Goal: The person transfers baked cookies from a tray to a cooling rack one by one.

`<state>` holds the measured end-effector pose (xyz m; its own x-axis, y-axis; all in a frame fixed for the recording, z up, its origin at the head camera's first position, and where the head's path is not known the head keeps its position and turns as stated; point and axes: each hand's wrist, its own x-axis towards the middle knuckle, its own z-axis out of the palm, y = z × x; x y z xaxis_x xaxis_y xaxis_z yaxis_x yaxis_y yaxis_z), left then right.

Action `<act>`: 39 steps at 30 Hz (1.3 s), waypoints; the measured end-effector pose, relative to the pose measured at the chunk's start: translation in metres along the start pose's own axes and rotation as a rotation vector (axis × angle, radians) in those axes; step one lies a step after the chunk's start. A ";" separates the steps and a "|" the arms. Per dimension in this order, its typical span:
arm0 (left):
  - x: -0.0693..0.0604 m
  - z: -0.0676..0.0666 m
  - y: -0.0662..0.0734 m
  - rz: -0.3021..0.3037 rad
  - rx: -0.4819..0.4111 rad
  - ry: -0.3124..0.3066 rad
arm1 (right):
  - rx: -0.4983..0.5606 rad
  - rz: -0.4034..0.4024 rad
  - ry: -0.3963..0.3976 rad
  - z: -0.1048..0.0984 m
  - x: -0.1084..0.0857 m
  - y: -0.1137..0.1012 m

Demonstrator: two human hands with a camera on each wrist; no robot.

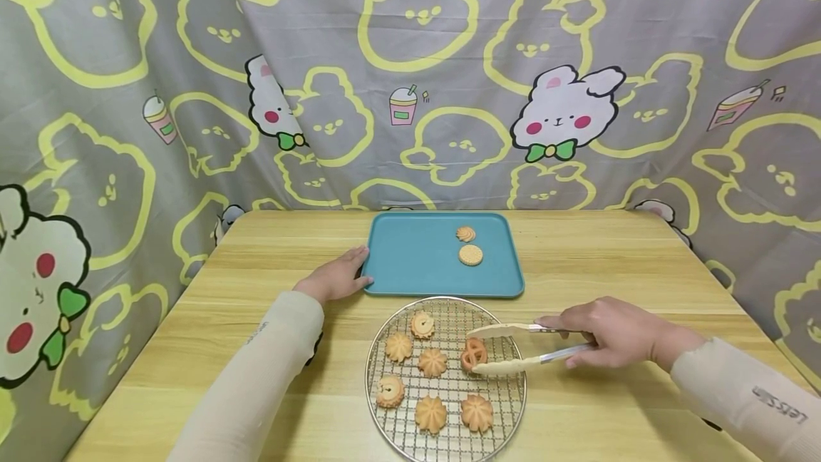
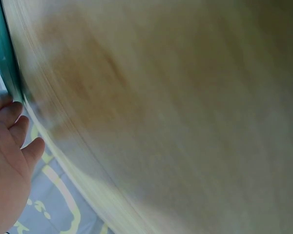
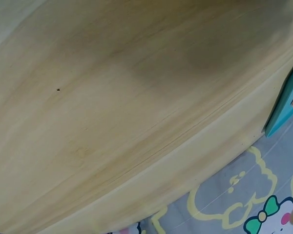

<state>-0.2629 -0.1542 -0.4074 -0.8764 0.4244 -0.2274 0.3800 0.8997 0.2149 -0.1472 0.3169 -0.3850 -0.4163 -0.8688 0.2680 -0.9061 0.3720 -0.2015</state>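
In the head view my right hand (image 1: 609, 334) grips a pair of tongs (image 1: 558, 355) with pale tips. The tips lie on either side of a pretzel-shaped cookie (image 1: 474, 354) on a round wire cooling rack (image 1: 368, 380); whether they squeeze it I cannot tell. My left hand (image 1: 333, 276) rests against the left edge of a blue-green tray (image 1: 410, 255), its fingers loosely extended. The left wrist view shows that hand (image 2: 10, 156) by the tray's rim (image 2: 7, 53). A round flat cookie (image 1: 470, 255) and a swirled cookie (image 1: 465, 234) lie on the tray's right part.
Several flower-shaped cookies (image 1: 432, 362) and ring-like cookies (image 1: 389, 391) are spread over the rack. Tray and rack sit on a wooden table (image 1: 590, 255), the tray behind the rack. A patterned grey curtain (image 1: 449, 34) hangs behind the table and along its sides.
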 end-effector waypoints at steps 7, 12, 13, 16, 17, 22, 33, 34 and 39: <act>0.001 0.000 -0.001 0.001 0.002 0.001 | 0.025 -0.027 0.001 -0.001 0.001 0.000; 0.000 0.000 0.000 -0.002 0.002 -0.001 | 0.025 -0.035 -0.003 0.000 0.001 0.000; 0.000 0.000 0.000 -0.003 0.002 -0.002 | 0.021 -0.035 -0.004 0.000 0.001 0.000; -0.001 -0.001 0.000 -0.003 0.000 -0.003 | 0.009 -0.033 -0.009 0.001 0.001 0.000; -0.001 -0.001 0.001 -0.003 -0.002 -0.002 | 0.006 -0.033 -0.010 0.001 0.001 0.000; -0.002 -0.002 0.001 -0.001 -0.006 0.002 | 0.006 -0.035 -0.007 0.002 0.001 -0.001; -0.002 -0.002 0.002 0.003 -0.011 -0.002 | -0.009 0.025 -0.009 0.002 0.002 -0.004; -0.002 -0.002 0.002 0.003 -0.011 -0.003 | -0.011 0.031 -0.007 0.002 0.003 -0.004; -0.002 -0.002 0.001 0.005 -0.012 0.000 | -0.030 0.065 0.005 0.003 0.005 -0.005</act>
<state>-0.2616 -0.1541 -0.4051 -0.8746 0.4287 -0.2266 0.3805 0.8964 0.2275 -0.1448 0.3094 -0.3851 -0.4750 -0.8406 0.2602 -0.8787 0.4376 -0.1906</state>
